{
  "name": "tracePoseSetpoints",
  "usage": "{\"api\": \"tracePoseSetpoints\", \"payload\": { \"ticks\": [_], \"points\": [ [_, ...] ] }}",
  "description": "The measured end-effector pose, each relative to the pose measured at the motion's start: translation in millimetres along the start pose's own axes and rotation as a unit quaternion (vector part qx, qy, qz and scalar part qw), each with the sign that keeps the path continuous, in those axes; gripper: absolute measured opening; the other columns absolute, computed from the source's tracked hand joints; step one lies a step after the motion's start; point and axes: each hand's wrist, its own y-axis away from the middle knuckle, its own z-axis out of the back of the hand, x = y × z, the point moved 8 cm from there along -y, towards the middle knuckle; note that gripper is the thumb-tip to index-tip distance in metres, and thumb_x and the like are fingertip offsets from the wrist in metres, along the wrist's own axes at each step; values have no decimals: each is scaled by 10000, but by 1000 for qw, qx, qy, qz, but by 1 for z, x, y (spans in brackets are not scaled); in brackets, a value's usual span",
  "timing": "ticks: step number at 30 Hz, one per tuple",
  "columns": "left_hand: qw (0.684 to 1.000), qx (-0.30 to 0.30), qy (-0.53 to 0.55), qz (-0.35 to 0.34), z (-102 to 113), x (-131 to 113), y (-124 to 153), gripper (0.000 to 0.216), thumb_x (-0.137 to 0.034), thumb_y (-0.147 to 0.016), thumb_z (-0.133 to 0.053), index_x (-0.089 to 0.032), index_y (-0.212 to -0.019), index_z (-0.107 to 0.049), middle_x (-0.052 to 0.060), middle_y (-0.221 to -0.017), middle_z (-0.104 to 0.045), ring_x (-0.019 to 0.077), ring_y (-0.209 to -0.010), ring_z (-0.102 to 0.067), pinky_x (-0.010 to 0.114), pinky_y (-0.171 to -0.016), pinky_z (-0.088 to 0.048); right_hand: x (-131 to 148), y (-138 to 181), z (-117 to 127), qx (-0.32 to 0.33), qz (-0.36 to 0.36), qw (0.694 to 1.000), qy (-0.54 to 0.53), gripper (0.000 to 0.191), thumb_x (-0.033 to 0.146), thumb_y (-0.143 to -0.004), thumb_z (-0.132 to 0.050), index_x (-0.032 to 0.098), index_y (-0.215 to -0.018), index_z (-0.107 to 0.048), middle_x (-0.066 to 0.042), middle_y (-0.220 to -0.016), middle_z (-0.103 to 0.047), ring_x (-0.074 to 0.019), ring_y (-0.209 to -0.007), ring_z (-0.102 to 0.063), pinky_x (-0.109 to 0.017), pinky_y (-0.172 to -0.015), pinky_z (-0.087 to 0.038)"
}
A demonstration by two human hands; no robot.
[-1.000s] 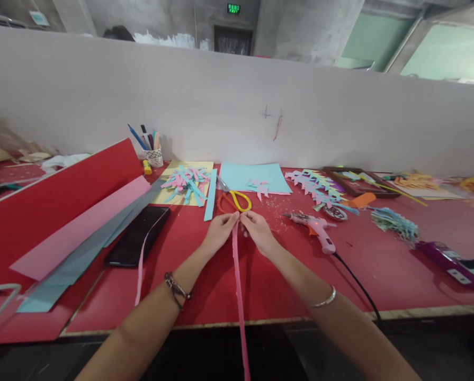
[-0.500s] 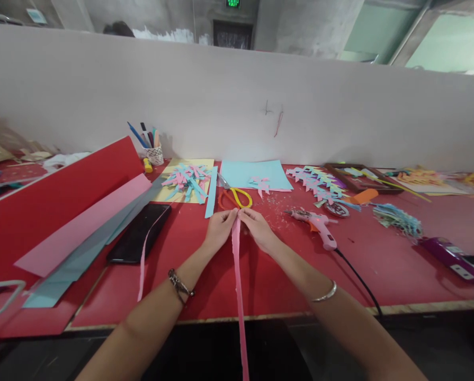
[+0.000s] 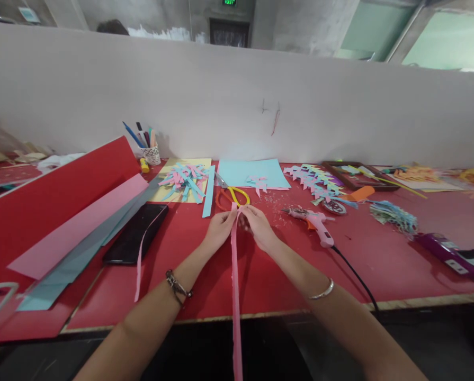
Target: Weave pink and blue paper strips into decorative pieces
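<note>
Left hand (image 3: 220, 227), right hand (image 3: 258, 226) — both pinch a pink strip (image 3: 235, 280).

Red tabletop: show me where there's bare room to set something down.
Roomiest: the patch of tabletop between the black cord, the purple device and the front edge. Smaller: between the black phone and the left hand. Crowded: the back, with cut paper strips, scissors, blue sheets and a paper garland.

Bare left forearm (image 3: 153, 328) and right forearm (image 3: 340, 320) cross the front edge of the bench (image 3: 284, 296), converging away from the body. Left hand (image 3: 220, 227) and right hand (image 3: 258, 226) nearly meet above the bench, fingers curled, fingertips pinched against thumbs; wrists roughly straight.
</note>
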Motion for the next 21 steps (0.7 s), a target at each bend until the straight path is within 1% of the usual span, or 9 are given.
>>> {"api": "tracePoseSetpoints", "payload": {
  "ticks": [2, 6, 9, 11, 13, 15, 18, 21],
  "points": [
    [1000, 0, -4, -3, 0, 0, 1, 419, -483, -718, -415, -178, -439, -489, -23, -445, -492, 112, -481, -449, 222, -539, -368, 2, 1, -3, 16, 4, 1000, 15, 296, 418, -659, -497, 194, -498, -389, 75, -412, -384, -54, -386, -329, -220, -418, -247],
    [1000, -1, -14, -4, 0, -1, 1, 451, -449, -752, -380, -181, -405, -487, -22, -405, -478, 118, -474, -474, 223, -564, -386, 4, 3, -8, 47, 17, 998, 42, 272, 410, -653, -508, 196, -523, -402, 88, -392, -364, -51, -367, -310, -221, -413, -236],
    [999, -31, -25, 4, 7, 1, 1, 437, -436, -753, -394, -177, -409, -469, -22, -421, -481, 115, -483, -472, 218, -535, -365, 3, 3, -9, 52, 19, 997, 46, 263, 397, -653, -505, 193, -520, -403, 86, -398, -379, -48, -371, -321, -216, -415, -243],
    [998, -56, -30, 10, 13, 2, 0, 421, -443, -749, -403, -178, -424, -445, -28, -430, -467, 106, -473, -439, 216, -499, -334, 2, 3, -10, 51, 11, 997, 53, 263, 385, -651, -506, 191, -508, -401, 83, -404, -388, -45, -373, -327, -212, -415, -250],
    [997, -68, -34, 19, 16, 3, 0, 416, -455, -746, -400, -181, -434, -426, -34, -420, -435, 100, -452, -402, 219, -467, -304, 1, 3, -9, 43, 3, 998, 54, 250, 364, -646, -509, 189, -503, -403, 83, -404, -390, -43, -373, -328, -208, -416, -254],
    [998, -53, -35, 24, 14, 2, -1, 421, -460, -747, -383, -182, -434, -427, -34, -403, -414, 101, -434, -387, 224, -454, -300, 2, 2, -6, 25, 5, 999, 38, 233, 348, -640, -512, 189, -507, -405, 85, -403, -386, -43, -377, -330, -206, -418, -257],
    [999, -14, -36, 16, 6, -2, 0, 404, -431, -750, -370, -178, -448, -460, -25, -416, -441, 111, -455, -427, 227, -493, -345, 5, 2, 0, -5, 19, 1000, 6, 252, 363, -642, -511, 191, -499, -394, 81, -408, -386, -49, -398, -353, -208, -427, -266],
    [999, -10, -45, 2, 5, -5, 0, 369, -391, -746, -375, -180, -458, -468, -21, -445, -471, 122, -512, -473, 224, -551, -367, 5, 3, -1, 0, 3, 1000, 6, 280, 401, -661, -488, 190, -499, -401, 73, -415, -403, -51, -391, -351, -214, -422, -266]
  ]
}}
